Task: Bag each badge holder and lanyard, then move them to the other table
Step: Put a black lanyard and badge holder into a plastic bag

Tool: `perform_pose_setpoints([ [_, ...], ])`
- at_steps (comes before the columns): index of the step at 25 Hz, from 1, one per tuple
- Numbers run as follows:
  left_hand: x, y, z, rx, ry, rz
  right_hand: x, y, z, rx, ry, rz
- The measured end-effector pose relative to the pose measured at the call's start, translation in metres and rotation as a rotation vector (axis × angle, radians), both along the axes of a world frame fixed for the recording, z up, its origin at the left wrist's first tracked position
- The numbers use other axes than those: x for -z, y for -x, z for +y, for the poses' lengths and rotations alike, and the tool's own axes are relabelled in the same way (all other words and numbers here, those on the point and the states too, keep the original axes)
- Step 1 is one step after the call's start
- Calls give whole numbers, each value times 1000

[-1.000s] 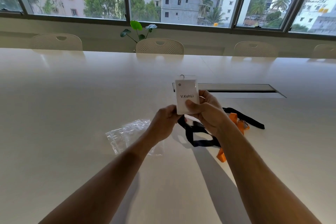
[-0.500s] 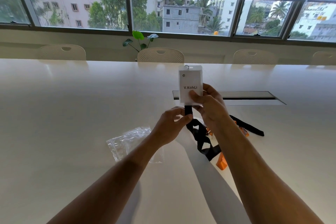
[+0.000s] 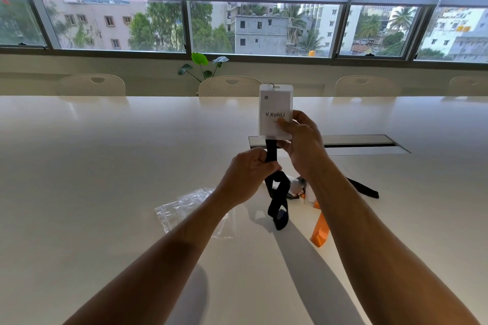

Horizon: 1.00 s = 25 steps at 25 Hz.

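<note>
Right hand (image 3: 303, 145) holds the badge holder (image 3: 275, 111) upright, centre of frame, above the counter (image 3: 105, 166); thumb pressed on its front face, fingers curled round behind, pinching it. Holder is a flat, clear rigid plastic sleeve w/ a white card inside reading "V.KohLi", metal ring at the top edge. Black lanyard (image 3: 277, 200), flat woven strap, hangs from below the holder, twisted into loops, lower end resting on the counter. Left hand (image 3: 248, 174), just below & left of the holder, fingers curled round the strap, gripping it.

Lower centre-left: clear zip bag (image 3: 184, 211), thin crinkled plastic, lies flat on the counter, partly under the left forearm; contents can't tell. Right of the black strap: orange lanyard (image 3: 320, 232), smooth ribbon, on the counter. Counter is white, glossy. Cream perforated chairs (image 3: 229, 86) along the far edge; leafy plant (image 3: 202, 66) behind them.
</note>
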<state>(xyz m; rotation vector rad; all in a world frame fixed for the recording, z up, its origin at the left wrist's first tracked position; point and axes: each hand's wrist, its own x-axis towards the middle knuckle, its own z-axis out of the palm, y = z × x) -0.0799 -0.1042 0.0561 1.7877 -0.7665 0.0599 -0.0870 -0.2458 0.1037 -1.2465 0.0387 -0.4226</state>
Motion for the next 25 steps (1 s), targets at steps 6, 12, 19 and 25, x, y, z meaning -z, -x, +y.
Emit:
perform_pose_setpoints([
  [6,-1,14,5,109,-121,88,11,-3,1,114,87,14],
  [12,-10,17,33,252,-166,245,27,-8,-1,190,5,58],
  [19,-11,21,54,417,-79,503,41,-19,-12,254,-128,61],
  [25,-19,24,59,414,-79,435,57,-19,-5,269,39,113],
])
